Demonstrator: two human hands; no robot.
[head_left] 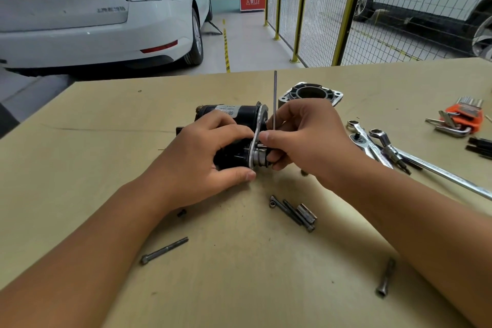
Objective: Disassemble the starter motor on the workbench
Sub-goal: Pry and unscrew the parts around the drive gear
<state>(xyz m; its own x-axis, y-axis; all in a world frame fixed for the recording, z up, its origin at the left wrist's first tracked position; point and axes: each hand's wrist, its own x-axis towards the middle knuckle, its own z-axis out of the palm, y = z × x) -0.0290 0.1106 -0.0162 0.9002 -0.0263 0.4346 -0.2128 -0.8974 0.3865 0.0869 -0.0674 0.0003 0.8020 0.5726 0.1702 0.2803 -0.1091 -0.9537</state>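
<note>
The black starter motor (239,114) lies on its side in the middle of the workbench (106,141), its silver end plate (259,125) facing right. My left hand (207,154) grips the motor body from the near side, thumb under the plate. My right hand (306,138) pinches a thin hex key (275,96) whose long arm stands upright, its short end hidden behind my fingers at the plate. The pinion shaft (259,158) pokes out under my right fingers.
A cast aluminium housing (311,93) stands behind my right hand. Loose long bolts (163,250), (385,278) and a bolt cluster with a sleeve (295,212) lie in front. Wrenches and a ratchet (383,146) and an orange hex key set (463,118) lie at right.
</note>
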